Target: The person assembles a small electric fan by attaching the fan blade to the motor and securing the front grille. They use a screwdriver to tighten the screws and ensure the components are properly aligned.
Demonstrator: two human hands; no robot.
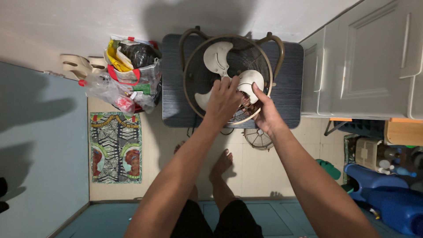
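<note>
Head view: left hand (224, 99) and right hand (264, 113) grip the fan (207, 75) hub.

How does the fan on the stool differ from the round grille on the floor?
The fan lies face up on the dark stool with cream blades exposed; the grille lies on the tiled floor with no blades. The fan looks far larger. Both hands, left and right, are on the fan; nothing touches the grille. Both are round wire mesh.
</note>
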